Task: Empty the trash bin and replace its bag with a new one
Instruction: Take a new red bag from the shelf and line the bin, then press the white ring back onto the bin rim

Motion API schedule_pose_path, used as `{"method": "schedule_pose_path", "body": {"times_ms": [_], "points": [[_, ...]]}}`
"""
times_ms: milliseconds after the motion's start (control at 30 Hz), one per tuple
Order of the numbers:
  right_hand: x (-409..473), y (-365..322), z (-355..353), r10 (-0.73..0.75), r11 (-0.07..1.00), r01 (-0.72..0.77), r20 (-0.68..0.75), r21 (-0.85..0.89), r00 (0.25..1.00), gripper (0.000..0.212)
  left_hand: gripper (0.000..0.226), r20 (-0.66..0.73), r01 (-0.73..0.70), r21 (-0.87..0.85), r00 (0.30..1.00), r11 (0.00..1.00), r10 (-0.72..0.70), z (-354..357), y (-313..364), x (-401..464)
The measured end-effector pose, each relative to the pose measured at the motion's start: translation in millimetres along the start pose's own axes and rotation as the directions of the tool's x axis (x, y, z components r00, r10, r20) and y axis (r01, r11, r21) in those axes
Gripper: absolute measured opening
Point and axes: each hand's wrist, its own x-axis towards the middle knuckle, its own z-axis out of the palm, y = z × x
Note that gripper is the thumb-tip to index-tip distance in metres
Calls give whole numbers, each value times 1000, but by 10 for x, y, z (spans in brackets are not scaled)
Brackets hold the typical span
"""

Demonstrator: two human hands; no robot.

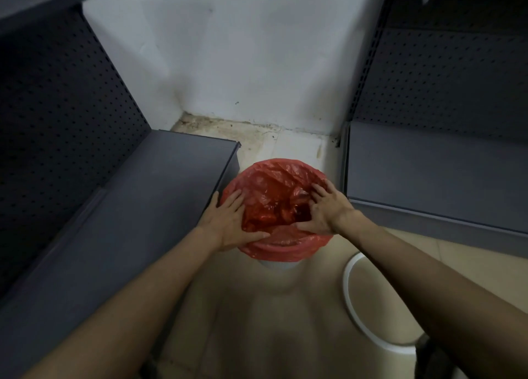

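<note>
While both hands lie flat and open on the bag (pixel 274 196), left hand (pixel 231 221) and right hand (pixel 328 210) hold nothing; the bin (pixel 278 263) opening sits between them.

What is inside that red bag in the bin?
Inside the red bag only crumpled red plastic folds show, sinking to a dark hollow. Both hands, left hand and right hand, press on its rim. Any contents deeper down are hidden.
</note>
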Motion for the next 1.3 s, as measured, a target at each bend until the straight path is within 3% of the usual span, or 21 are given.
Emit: {"method": "schedule_pose_path", "body": {"times_ms": [133,233,300,400,500,567,700,867,1067,1300], "points": [[20,-46,-35,19,999,-16,74,-39,997,96,125,37,7,4,999,1000,-8,-41,19,40],[-6,-39,-64,27,1000,-28,46,11,999,92,125,69,23,25,997,999,-25,-111,55,37],[-70,-17,-86,16,990,-7,-62,142,998,87,124,34,11,-6,999,1000,-11,-195,102,16],[-240,77,-146,19,964,64,-309,258,951,72,109,-137,-71,-53,989,996,63,-397,211,5],[-457,231,-181,75,952,66,-437,298,896,57,89,-281,-147,-51,951,988,127,-653,445,42],[-631,382,-165,182,941,-14,-472,338,862,48,78,-348,-208,-58,921,976,175,-829,691,104],[-1002,757,10,392,885,-216,-409,412,824,44,59,-443,-315,-22,854,949,273,-1080,1253,250],[-1480,1116,445,597,762,-421,-283,492,751,46,53,-482,-414,-43,806,909,345,-1122,1949,396],[-1932,1183,1098,739,595,-571,-105,566,665,46,47,-401,-463,-144,835,874,376,-819,2599,504],[-2039,737,2111,751,495,-679,127,542,648,49,40,-256,-380,-187,909,906,328,18,2934,674]]}}
